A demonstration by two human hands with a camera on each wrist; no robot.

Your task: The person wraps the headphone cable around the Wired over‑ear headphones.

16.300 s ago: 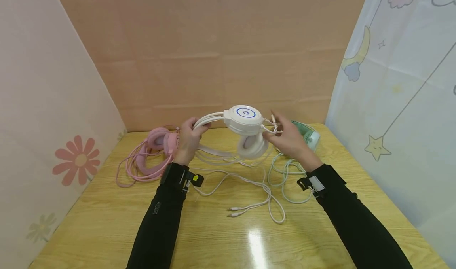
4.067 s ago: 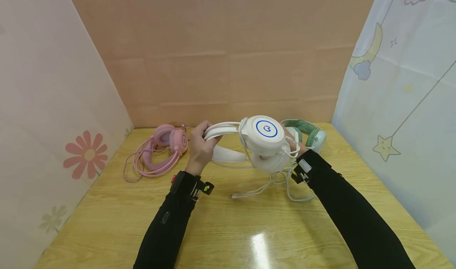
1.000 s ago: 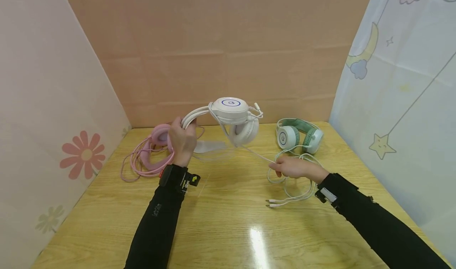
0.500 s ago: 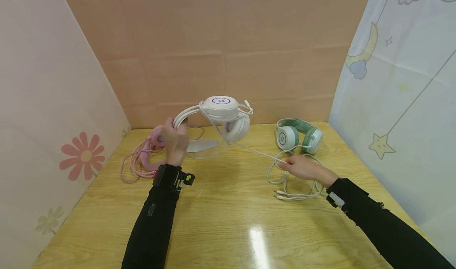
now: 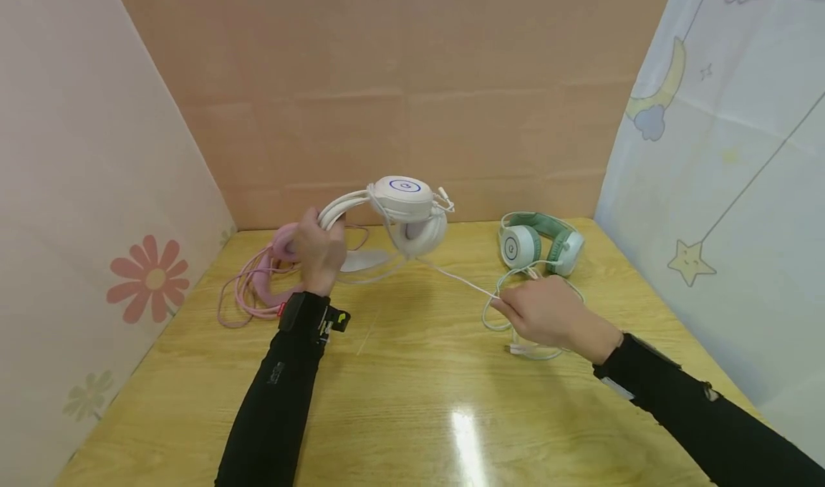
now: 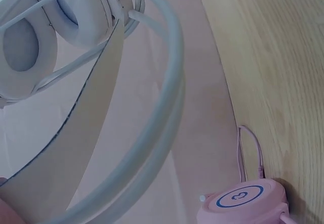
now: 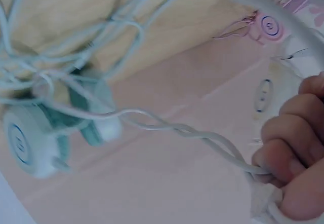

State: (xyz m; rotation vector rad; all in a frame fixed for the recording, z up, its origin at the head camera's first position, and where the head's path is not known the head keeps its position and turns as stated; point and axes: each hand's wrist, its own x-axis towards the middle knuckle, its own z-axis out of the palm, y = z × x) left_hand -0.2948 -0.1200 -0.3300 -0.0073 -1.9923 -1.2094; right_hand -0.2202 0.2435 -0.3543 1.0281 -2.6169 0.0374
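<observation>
My left hand [image 5: 319, 254] grips the headband of white over-ear headphones [image 5: 404, 199], held above the table with one blue-ringed ear cup facing up. A turn of white cable passes round the headband beside that cup. From the headphones the cable [image 5: 454, 276] runs, fairly straight, to my right hand [image 5: 544, 311], whose curled fingers [image 7: 293, 120] hold it in the right wrist view. A further twisted length of cable [image 7: 202, 135] trails from that hand. Two thin headband tubes [image 6: 167, 92] and a pale inner strap [image 6: 93, 117] fill the left wrist view.
Pink headphones [image 5: 263, 279] with a looped cord lie at the back left, partly behind my left hand. Green-and-white headphones [image 5: 515, 249] sit at the back right, their pale green cable [image 5: 488, 319] spreading under my right hand. A peach backdrop [image 5: 412, 100] stands behind the table.
Earlier the white cable lay on the table; a turn now wraps the headphones. Over the last second the headphones shifted slightly left, and my right hand moved right and nearer with the cable.
</observation>
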